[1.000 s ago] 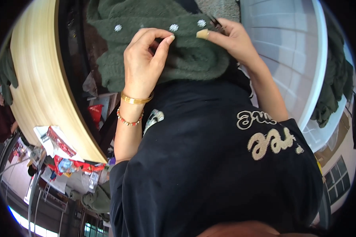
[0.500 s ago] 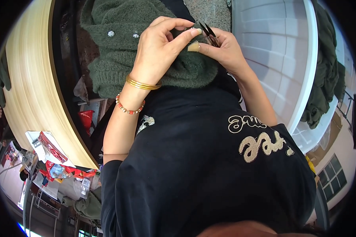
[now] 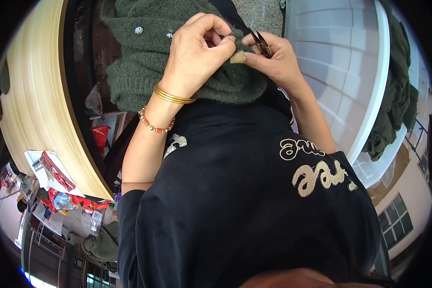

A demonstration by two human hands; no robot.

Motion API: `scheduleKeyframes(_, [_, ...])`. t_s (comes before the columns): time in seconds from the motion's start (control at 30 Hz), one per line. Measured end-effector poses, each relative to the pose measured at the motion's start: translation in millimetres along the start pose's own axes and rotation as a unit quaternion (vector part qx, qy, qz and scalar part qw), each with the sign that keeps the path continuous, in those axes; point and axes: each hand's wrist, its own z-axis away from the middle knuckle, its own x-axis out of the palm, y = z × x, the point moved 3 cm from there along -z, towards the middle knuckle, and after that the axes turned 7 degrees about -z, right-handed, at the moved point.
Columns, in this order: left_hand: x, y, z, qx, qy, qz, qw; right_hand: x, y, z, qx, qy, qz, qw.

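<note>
While pinching the green knit garment [image 3: 141,65] w/ L hand [image 3: 193,55], thumb to fingertip, gripping dark snips [image 3: 263,48] in R hand [image 3: 279,60]. Lying mostly under + L of L hand, so nearer it than R; running its shiny buttons [image 3: 138,30] L-to-R, approx. toward L fingertips; reaching w/ one edge btwn hands.

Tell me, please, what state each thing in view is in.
Knit: rumpled.
Snips: blades apart.
Left hand: fingers pinched at the knit, contents unclear.
Right hand: closed around the snips.
Buttons: two showing, on the knit.
Bangles: worn.
Green cloth: bunched.
</note>
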Motion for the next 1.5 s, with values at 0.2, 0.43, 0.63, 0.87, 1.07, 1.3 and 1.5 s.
scheduleKeyframes(0.2, [1.5,-8.2,5.6,-0.075,-0.009,0.197,0.978,-13.2,9.4,0.5,0.012,0.036,-0.025,0.999])
scheduleKeyframes(0.43, [9.2,-14.0,3.1,-0.066,-0.021,0.205,0.976,-17.1,-13.0,8.1,-0.002,0.039,0.068,0.997])
scheduleKeyframes(0.63, [13.1,-17.3,2.4,-0.067,-0.019,0.193,0.979,-2.3,-44.2,22.3,-0.105,0.076,0.182,0.975])
scheduleKeyframes(0.87, [17.9,-19.1,0.4,-0.07,-0.013,0.214,0.974,7.0,-59.0,22.7,-0.131,0.065,0.379,0.914])
scheduleKeyframes(1.07, [18.2,-28.9,-1.2,-0.069,-0.014,0.206,0.976,9.8,-75.4,23.2,-0.14,0.056,0.455,0.878])
scheduleKeyframes(1.3, [18.5,-18.7,-2.3,-0.081,-0.01,0.226,0.971,17.0,-79.7,18.3,-0.152,0.039,0.487,0.859])
scheduleKeyframes(1.5, [18.8,-17.7,-0.2,-0.09,-0.004,0.233,0.968,16.6,-75.7,12.7,-0.153,0.074,0.507,0.845])
